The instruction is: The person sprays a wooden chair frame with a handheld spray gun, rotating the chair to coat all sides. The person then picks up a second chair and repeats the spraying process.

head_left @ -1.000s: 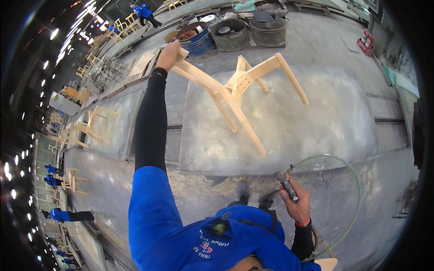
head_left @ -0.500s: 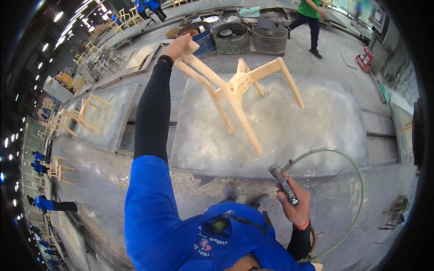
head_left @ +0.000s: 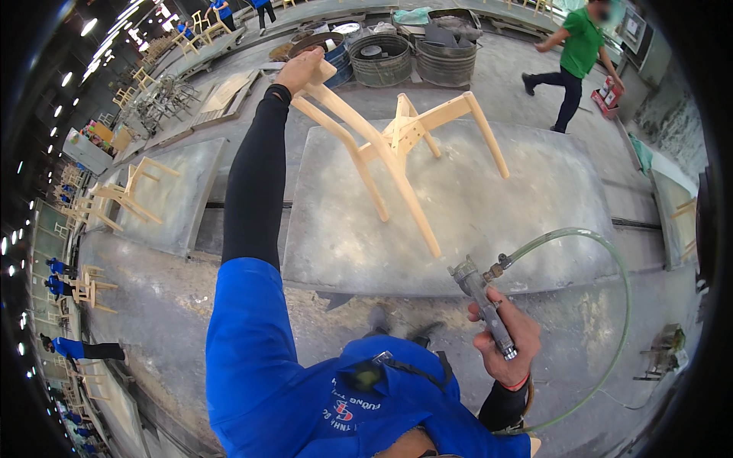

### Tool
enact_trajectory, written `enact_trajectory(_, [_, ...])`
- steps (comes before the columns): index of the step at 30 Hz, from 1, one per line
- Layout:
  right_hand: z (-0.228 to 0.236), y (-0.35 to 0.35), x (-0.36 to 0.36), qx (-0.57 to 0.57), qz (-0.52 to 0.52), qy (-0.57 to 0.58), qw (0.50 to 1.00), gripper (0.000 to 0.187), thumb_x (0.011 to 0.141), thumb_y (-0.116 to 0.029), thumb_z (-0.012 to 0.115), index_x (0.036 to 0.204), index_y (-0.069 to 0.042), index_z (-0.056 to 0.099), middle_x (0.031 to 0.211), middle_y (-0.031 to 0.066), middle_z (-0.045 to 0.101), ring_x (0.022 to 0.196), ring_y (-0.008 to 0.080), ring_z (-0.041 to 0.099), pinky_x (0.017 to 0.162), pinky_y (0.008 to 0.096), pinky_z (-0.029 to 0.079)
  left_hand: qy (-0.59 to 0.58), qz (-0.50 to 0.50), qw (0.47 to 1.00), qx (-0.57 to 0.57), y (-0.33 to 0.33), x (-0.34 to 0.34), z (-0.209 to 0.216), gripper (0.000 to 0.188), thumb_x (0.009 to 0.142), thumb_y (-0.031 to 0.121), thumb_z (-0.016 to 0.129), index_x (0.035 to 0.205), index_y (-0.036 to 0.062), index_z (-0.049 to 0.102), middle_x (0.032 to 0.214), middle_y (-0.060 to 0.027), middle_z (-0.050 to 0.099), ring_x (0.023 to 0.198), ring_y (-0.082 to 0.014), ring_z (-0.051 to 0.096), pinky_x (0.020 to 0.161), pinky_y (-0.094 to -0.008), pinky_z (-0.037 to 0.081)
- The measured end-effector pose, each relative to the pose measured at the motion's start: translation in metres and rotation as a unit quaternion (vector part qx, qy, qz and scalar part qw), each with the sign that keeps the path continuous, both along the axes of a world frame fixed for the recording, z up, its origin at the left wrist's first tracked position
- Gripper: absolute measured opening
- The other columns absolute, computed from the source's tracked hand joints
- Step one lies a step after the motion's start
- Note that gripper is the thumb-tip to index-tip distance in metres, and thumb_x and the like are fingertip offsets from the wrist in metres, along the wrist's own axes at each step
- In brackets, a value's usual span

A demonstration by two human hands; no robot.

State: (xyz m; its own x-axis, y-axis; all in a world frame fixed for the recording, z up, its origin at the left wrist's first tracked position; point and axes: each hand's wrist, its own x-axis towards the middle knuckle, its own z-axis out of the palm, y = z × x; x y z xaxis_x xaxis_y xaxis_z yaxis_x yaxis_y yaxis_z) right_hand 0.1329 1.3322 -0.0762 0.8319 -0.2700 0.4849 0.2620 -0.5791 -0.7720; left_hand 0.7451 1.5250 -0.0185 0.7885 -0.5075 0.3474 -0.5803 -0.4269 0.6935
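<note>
My left hand [head_left: 300, 70], at the end of a black sleeve, grips the top of a bare wooden chair frame [head_left: 397, 145] and holds it tilted above a grey concrete slab [head_left: 489, 221], its legs sticking out toward me and to the right. My right hand [head_left: 508, 343] is closed on a metal spray gun [head_left: 482, 301] whose nozzle points up toward the chair's nearest leg. A clear greenish hose [head_left: 603, 259] loops from the gun to the right and back down behind my arm. I wear a blue shirt.
Three metal drums [head_left: 397, 53] stand behind the slab. A person in a green shirt [head_left: 573, 61] walks at the upper right. Another wooden chair frame [head_left: 126, 195] lies on a slab to the left. People in blue work along the left edge.
The view has moved closer to the chair, which my left hand keeps holding. My right hand has lifted the spray gun toward the chair leg. The person in green has walked further right.
</note>
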Motion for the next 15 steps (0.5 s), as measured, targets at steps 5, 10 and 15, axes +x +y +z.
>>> enact_trajectory(5, [-0.019,0.002,-0.024,0.064,-0.033,0.119,0.99,0.062,0.086,-0.027,0.086,0.134,0.006,0.064,0.092,0.0156,0.076,0.086,0.0255,0.077,0.079,0.0339,0.057,-0.052,0.002,0.999,-0.012,-0.001,0.009,-0.005,0.063,0.107,0.053,0.044,0.131,-0.0011,0.066,0.13,-0.0163,0.069,0.119,-0.0285,0.063,0.105,-0.0355,0.044])
enact_trajectory(10, [-0.027,0.009,-0.041,0.096,-0.052,0.136,0.985,0.062,0.085,-0.027,0.086,0.133,0.006,0.064,0.099,0.0182,0.076,0.088,0.0259,0.077,0.081,0.0348,0.057,-0.032,-0.017,0.999,-0.009,0.0,0.023,-0.011,0.059,0.106,0.059,0.049,0.129,0.0081,0.069,0.125,-0.0079,0.068,0.112,-0.019,0.06,0.102,-0.0336,0.044])
enact_trajectory(15, [-0.022,0.019,-0.038,0.041,-0.041,0.077,0.995,0.063,0.084,-0.027,0.087,0.134,0.004,0.064,0.114,0.0235,0.074,0.094,0.0297,0.077,0.085,0.0357,0.058,-0.015,-0.033,0.999,-0.021,0.001,0.023,-0.009,0.059,0.105,0.06,0.049,0.128,0.0095,0.068,0.123,-0.0061,0.067,0.111,-0.0184,0.059,0.1,-0.0331,0.044])
